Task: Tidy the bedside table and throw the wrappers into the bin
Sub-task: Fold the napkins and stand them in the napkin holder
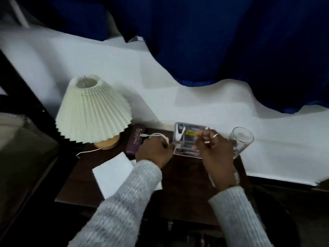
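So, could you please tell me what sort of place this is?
Most likely a bedroom: a dark bedside table carries a pleated lamp and a glass, set against a bed with a white sheet and blue blanket.

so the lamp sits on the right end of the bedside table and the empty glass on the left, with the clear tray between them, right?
Not quite: the sides are swapped. In the head view the lamp stands at the left end of the bedside table and the empty glass at the right end. The clear tray does sit between them.
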